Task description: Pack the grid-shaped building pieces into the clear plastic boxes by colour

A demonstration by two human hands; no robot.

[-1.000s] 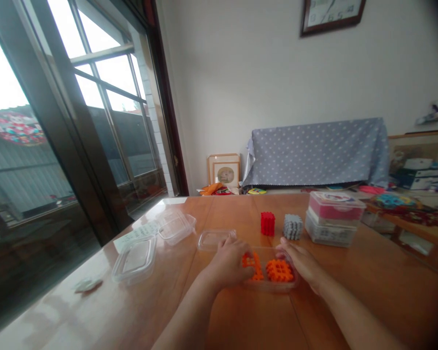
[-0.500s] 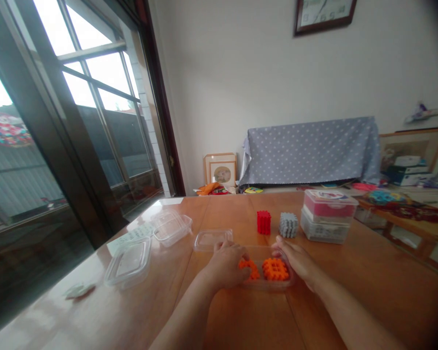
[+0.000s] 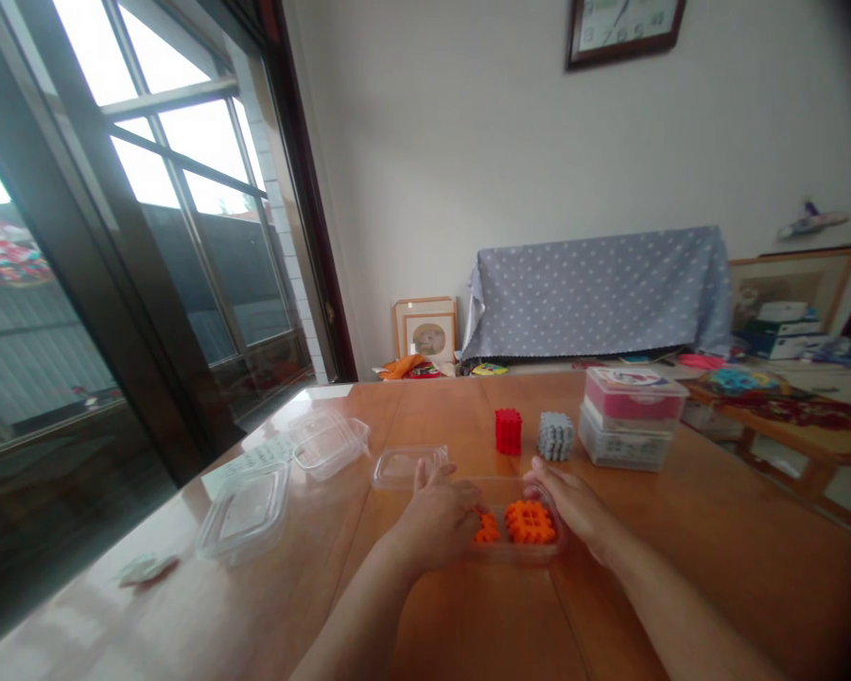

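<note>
A clear plastic container (image 3: 507, 556) lies on the table in front of me, with orange interlocking toy pieces inside. At its right end sits an orange block with square holes (image 3: 530, 523). More orange pieces (image 3: 487, 529) lie to the left of it, partly covered by my left hand (image 3: 436, 515). That hand is over the container's left end, its fingers apart; whether its hidden fingertips touch the orange pieces I cannot tell. My right hand (image 3: 571, 501) grips the container's right side at the far corner. Beyond the container stand a red block (image 3: 509, 432) and a grey block (image 3: 555, 437).
Two stacked boxes (image 3: 631, 421), the upper one pink, stand at the back right. A clear lid (image 3: 406, 465) lies just beyond my left hand. Further left are more clear plastic containers (image 3: 245, 515), a printed sheet (image 3: 255, 456) and a small pale item (image 3: 147, 568).
My left hand has lifted slightly and its fingers have spread away from the orange pieces on the left. My right hand stays at the container's side. The view has shifted a little.
</note>
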